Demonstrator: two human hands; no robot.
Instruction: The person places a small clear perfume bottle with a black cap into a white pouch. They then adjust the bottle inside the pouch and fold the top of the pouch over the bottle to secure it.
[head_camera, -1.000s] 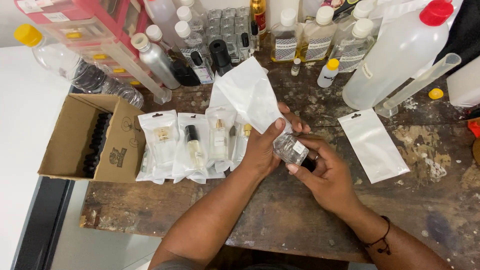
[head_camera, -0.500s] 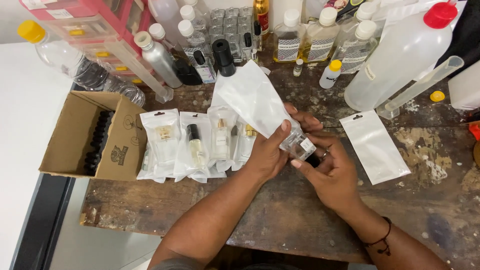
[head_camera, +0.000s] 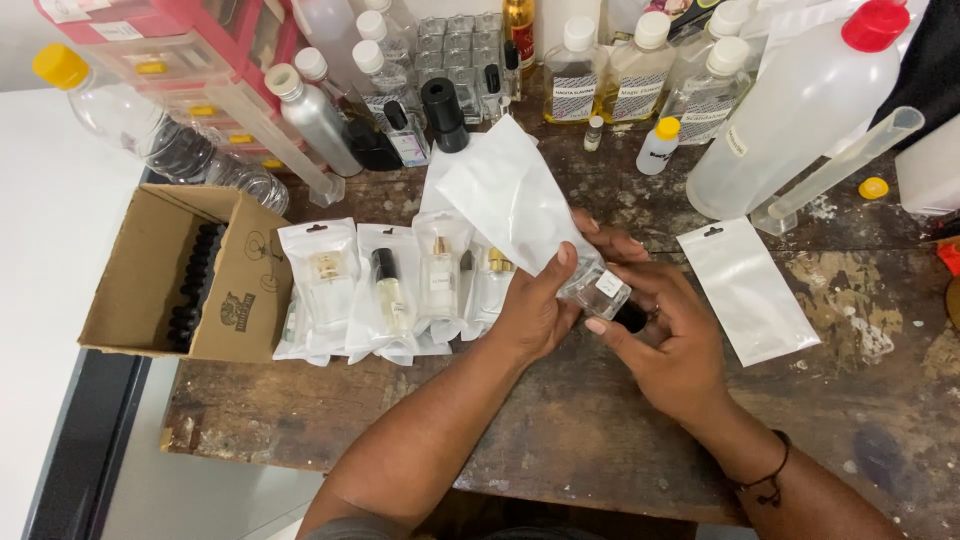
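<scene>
Scuffed wooden bench (head_camera: 560, 430): left hand (head_camera: 535, 310) pinching white pouch (head_camera: 510, 195), right hand (head_camera: 665, 345) gripping sm. glass bottle (head_camera: 605, 290).

We see 2 bare forearms reach up over the tabletop (head_camera: 600, 440) and meet. The left hand (head_camera: 535, 310) pinches with thumb raised; the right hand (head_camera: 670, 335) curls its fingers closed, a cord around that wrist.

Single head-worn view, looking steeply down, close over cluttered wooden table (head_camera: 560, 440)
</scene>
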